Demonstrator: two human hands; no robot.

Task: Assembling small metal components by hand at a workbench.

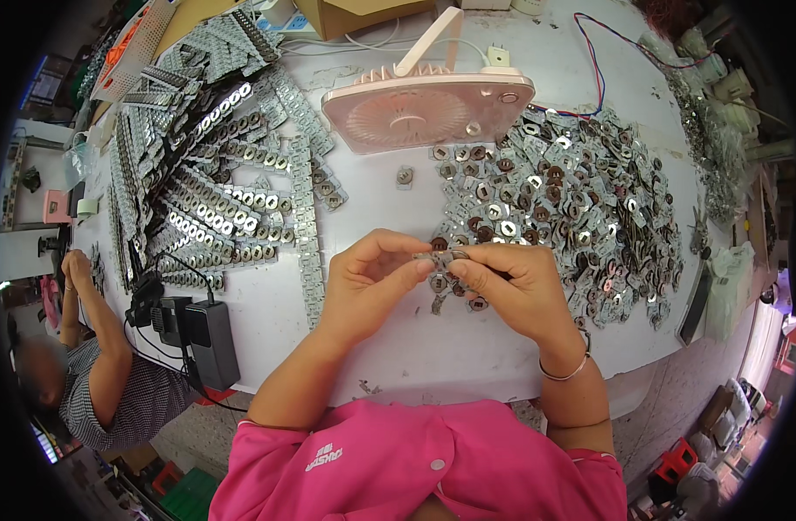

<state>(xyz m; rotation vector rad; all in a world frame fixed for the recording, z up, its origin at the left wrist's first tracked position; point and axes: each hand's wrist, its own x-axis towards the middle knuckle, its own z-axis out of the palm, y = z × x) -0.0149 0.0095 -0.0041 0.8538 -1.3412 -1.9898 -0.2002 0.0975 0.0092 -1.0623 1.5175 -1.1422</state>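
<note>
Between my two hands, over the white table, is a small metal part [439, 258] with a silvery surface, partly hidden by my fingers. My left hand [372, 280] pinches its left end between thumb and fingers. The thumb and forefinger of my right hand [512, 276] close on its right end. Just beyond and to the right spreads a large heap of small metal pieces [580, 208] with round brown or silver discs. A single loose metal piece [404, 177] lies apart, beyond my hands.
Strips of joined metal pieces [224, 208] pile up on the left. A pink fan [424, 113] stands at the back. Black power boxes [211, 346] with cables sit at the near left edge. Another person [120, 373] works at far left. Plastic bags [732, 286] hang at right.
</note>
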